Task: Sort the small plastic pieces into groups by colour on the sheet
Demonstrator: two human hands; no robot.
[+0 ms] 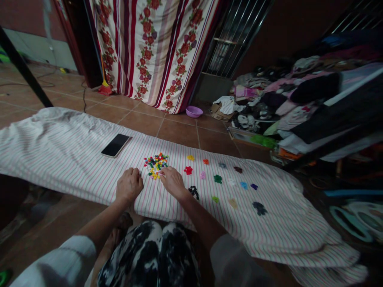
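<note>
A mixed pile of small coloured pieces [156,164] lies on the striped cloth in front of me. At the pile's right edge my right hand [173,181] has its thumb and fingertips drawn together; whatever is between them is too small to make out. My left hand [130,186] rests left of the pile with curled fingers, its inside hidden. To the right, pieces sit in little single-colour heaps: red [188,170], yellow [190,158], green [218,179], blue [243,185] and dark grey [259,208] among them. A black heap [194,192] is partly behind my right forearm.
The striped cloth [74,135] covers a long low surface. A phone [115,145] lies on it at the left. Beyond are a floral curtain [149,52], a purple basin [194,111] and a broom [105,85]. Clothes [269,95] are heaped at the right.
</note>
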